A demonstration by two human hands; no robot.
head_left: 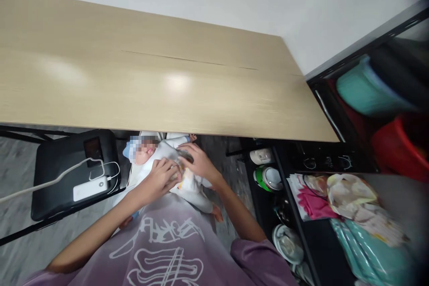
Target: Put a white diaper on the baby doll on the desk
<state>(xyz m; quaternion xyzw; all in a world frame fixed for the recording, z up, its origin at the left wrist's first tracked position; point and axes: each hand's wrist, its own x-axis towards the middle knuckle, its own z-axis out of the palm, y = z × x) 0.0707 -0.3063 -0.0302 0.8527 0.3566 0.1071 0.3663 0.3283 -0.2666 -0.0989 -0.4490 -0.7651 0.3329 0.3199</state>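
Note:
A baby doll [157,156] in a white outfit and a pale blue cap lies across my lap, below the front edge of a light wooden table [150,80]. My left hand [161,178] rests on the doll's chest and pinches the white cloth. My right hand [199,161] lies on the doll's upper body beside the left one, its fingers on the cloth. A small patterned patch [182,178] shows between the two hands. One doll foot [217,213] sticks out to the right. My purple printed shirt fills the bottom of the view.
A black chair seat [60,174] at the left holds a white power bank [90,188] with white cables. At the right stands a black rack [301,232] with a green-and-white appliance [268,178], pink cloth [311,196], teal bags and a red tub [402,147].

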